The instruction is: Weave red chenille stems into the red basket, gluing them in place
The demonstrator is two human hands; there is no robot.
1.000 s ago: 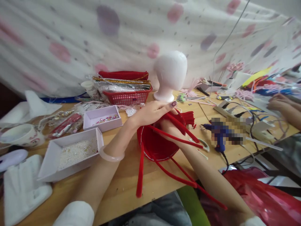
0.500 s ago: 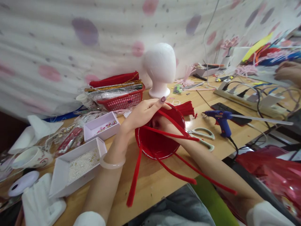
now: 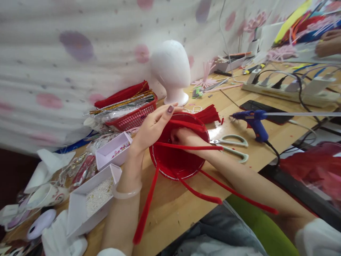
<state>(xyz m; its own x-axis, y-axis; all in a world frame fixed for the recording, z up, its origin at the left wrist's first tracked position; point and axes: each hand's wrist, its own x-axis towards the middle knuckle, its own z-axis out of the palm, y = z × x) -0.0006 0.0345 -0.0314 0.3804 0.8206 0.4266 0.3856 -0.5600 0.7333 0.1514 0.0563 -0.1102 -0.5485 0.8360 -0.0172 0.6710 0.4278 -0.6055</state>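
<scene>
A red, bowl-shaped form with a pale line round its rim lies with its opening facing me. Several red pipe cleaners stick out from its edge. My left hand grips the form's far left side, thumb along the rim, the other fingers mostly hidden. Inside the hollow, my right hand is closed, its fingers curled against the inner left wall. Whatever it pinches is hidden. One pipe cleaner passes in front of my right wrist, another above the hand.
Scissors and a blue glue gun lie at right, by a phone and a power strip. A white foam head and a red basket stand behind. Bead boxes are at left. Another person's hand is far right.
The view has shifted slightly, so the background sits further left. My right hand shows more inside the red form, and the upper pipe cleaner no longer crosses down over my forearm.
</scene>
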